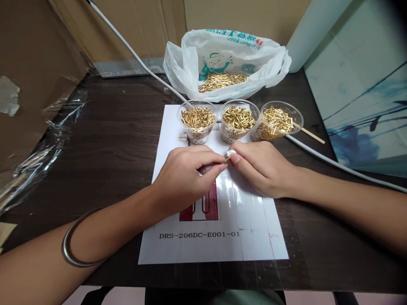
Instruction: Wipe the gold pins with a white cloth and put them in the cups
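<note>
My left hand [190,171] pinches a thin brass-coloured pin [226,160] between thumb and forefinger, above a printed sheet [251,228]. Close against it, my right hand [262,167] is closed on a small white wad [231,152], which looks like tissue or cotton; its fingertips meet the pin's right end. Just beyond the hands stand three clear plastic cups: a left cup [197,133] and a middle cup [230,133] filled with small brass pieces, and a right cup [267,131] tilted, also full of them.
Behind the cups sits an open white plastic bag [181,67] holding many brass pins [222,80]. A white cable [337,163] runs across the dark table [104,140]. A wooden stick [313,135] lies by the right cup. Cardboard [136,29] stands at the back.
</note>
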A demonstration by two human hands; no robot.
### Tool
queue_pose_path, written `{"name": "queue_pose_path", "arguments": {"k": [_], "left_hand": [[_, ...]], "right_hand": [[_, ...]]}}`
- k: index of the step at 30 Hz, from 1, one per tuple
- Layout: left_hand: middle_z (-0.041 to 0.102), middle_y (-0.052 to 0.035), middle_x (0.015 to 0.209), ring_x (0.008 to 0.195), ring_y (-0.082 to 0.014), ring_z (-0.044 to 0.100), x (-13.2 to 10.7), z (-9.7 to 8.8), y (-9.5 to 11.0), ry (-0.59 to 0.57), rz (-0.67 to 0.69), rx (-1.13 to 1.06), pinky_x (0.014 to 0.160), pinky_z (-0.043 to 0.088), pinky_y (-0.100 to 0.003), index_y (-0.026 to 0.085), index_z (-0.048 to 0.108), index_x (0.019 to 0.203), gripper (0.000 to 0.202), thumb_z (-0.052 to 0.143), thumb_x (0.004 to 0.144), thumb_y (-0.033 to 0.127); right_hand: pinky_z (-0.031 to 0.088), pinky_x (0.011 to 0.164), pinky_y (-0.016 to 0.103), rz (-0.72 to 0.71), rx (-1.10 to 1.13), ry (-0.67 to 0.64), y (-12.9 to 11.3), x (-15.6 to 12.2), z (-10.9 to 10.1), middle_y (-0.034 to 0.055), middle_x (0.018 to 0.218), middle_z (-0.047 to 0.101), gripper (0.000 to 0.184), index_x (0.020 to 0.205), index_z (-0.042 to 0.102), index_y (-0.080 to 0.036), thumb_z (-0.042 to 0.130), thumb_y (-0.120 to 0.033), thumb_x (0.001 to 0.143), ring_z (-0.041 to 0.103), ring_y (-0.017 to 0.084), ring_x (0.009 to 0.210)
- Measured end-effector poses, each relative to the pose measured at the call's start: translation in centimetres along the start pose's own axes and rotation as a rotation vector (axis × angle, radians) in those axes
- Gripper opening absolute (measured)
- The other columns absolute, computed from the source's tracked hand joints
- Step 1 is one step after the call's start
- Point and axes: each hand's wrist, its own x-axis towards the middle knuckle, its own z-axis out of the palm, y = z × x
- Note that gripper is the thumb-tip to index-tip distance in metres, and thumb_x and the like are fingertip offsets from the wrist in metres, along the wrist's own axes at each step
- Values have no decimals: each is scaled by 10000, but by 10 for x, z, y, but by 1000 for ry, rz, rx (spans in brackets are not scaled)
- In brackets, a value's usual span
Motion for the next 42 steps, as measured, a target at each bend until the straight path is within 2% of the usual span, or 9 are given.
{"name": "queue_pose_path", "arguments": {"k": [4, 9, 19, 26, 33, 38, 40, 42], "left_hand": [[674, -2, 823, 712, -98, 580, -1, 0, 1, 49, 4, -19, 686, 452, -223, 181, 688, 848, 165, 526, 837, 207], [664, -11, 813, 724, -106, 573, 0, -1, 2, 50, -1, -20, 688, 450, -231, 171, 682, 853, 166, 518, 834, 185], [662, -9, 832, 723, -102, 572, 0, -2, 3, 61, -4, -15, 692, 451, -227, 172, 675, 890, 157, 532, 829, 198], [654, -11, 832, 763, -104, 575, -1, -3, 1, 49, 49, 22, 705, 443, -216, 168, 657, 872, 184, 475, 853, 152], [654, -1, 866, 794, -100, 587, -1, -4, 0, 48, 138, 131, 720, 453, -211, 184, 635, 901, 176, 474, 845, 141], [651, 0, 860, 795, -100, 587, -1, -6, 1, 107, 123, 140, 713, 451, -214, 181, 632, 896, 153, 496, 834, 145], [652, -8, 859, 794, -110, 586, -1, -6, 1, 108, 94, 147, 710, 450, -226, 185, 635, 893, 161, 486, 839, 152], [654, -14, 867, 793, -116, 585, -1, -6, 2, 110, 76, 153, 712, 449, -234, 187, 637, 897, 171, 477, 845, 160]], "right_hand": [[270, 581, 245, -15, 45, 14, -1, 0, -1, -2, 623, 431, 333, 760, 440, -142, 245, -356, 924, 374, 86, 565], [272, 580, 241, -12, 66, 12, 0, -1, -3, -4, 632, 435, 327, 792, 461, -134, 262, -358, 922, 382, 85, 575], [245, 555, 237, -101, 110, 101, 5, 0, 1, -18, 618, 401, 281, 722, 401, -145, 294, -315, 919, 343, 71, 553], [253, 575, 248, -77, 53, 18, 4, -1, 1, -9, 640, 414, 283, 749, 385, -151, 264, -338, 924, 345, 82, 567], [267, 574, 248, -119, 72, 22, 5, -2, 1, -5, 639, 422, 278, 760, 402, -151, 253, -319, 924, 357, 88, 568], [289, 546, 234, -48, 142, 123, 1, -4, -2, -16, 619, 443, 261, 760, 450, -149, 362, -353, 896, 385, 81, 553], [337, 570, 225, -2, 160, 222, -1, -4, -2, -12, 663, 516, 223, 803, 502, -145, 459, -358, 856, 452, 79, 586], [399, 657, 221, 16, 171, 323, -2, -5, 0, 4, 785, 602, 188, 888, 547, -150, 529, -323, 818, 537, 86, 686]]}}
